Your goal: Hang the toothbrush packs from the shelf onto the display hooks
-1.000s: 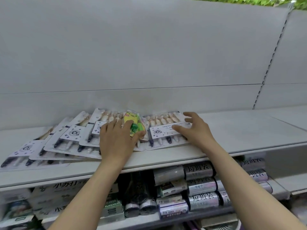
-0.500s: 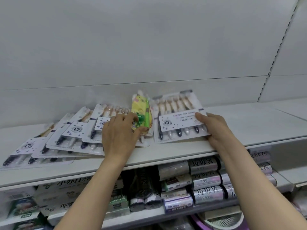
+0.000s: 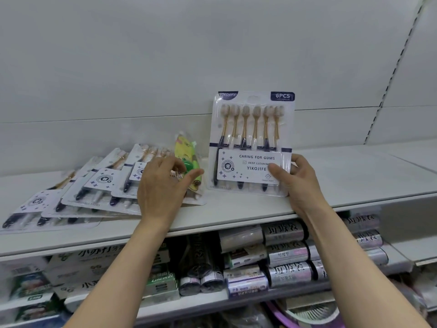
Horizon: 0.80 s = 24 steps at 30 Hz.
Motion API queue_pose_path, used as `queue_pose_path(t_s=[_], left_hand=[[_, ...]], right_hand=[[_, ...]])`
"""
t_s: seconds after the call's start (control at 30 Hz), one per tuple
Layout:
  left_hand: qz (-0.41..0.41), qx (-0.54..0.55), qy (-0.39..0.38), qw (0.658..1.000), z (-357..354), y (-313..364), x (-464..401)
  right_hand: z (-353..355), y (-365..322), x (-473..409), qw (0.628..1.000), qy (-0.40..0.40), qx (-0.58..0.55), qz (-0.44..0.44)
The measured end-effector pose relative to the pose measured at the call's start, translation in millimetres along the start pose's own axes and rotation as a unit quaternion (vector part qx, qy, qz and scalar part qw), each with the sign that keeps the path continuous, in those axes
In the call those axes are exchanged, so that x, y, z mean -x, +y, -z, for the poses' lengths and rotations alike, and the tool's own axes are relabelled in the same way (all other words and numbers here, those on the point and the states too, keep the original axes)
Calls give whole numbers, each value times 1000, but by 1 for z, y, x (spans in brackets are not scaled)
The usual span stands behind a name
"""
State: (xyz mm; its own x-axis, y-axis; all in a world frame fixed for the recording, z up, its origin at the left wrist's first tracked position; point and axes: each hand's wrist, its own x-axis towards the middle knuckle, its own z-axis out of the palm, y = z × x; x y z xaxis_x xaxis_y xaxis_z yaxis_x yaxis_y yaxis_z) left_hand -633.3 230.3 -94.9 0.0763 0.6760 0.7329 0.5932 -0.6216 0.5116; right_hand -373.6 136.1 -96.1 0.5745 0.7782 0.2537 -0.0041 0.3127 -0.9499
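A six-piece toothbrush pack [image 3: 250,138] with a white label stands upright on the white shelf [image 3: 343,181]. My right hand [image 3: 299,178] grips its lower right corner, thumb across the label. To the left, several identical packs [image 3: 99,188] lie fanned flat on the shelf. A small yellow and green pack [image 3: 186,150] leans on that pile. My left hand [image 3: 163,185] hovers over the pile's right end with fingers loosely bent, next to the green pack; whether it touches is unclear. No display hooks are in view.
A plain white back panel [image 3: 212,55] rises behind the shelf, with a slotted upright [image 3: 390,81] at the right. The lower shelf holds silver rolls [image 3: 288,254] and boxed goods [image 3: 99,263]. A purple basket [image 3: 312,313] sits at the bottom.
My right hand has lifted the rightmost pack from lying flat to standing upright on the shelf. My left hand stayed at the pile and loosened its fingers.
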Motion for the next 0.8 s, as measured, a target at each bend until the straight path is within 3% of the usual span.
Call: queue_pose_path(t_s=[0.37, 0.57, 0.8], left_hand=[[30, 49, 16, 998, 3, 4, 2], [89, 103, 20, 991, 7, 13, 1], [95, 11, -33, 995, 13, 24, -6]], right_hand=[[0, 2, -2, 999, -6, -45, 11], [2, 1, -6, 998, -16, -56, 3], [2, 2, -7, 998, -36, -48, 20]])
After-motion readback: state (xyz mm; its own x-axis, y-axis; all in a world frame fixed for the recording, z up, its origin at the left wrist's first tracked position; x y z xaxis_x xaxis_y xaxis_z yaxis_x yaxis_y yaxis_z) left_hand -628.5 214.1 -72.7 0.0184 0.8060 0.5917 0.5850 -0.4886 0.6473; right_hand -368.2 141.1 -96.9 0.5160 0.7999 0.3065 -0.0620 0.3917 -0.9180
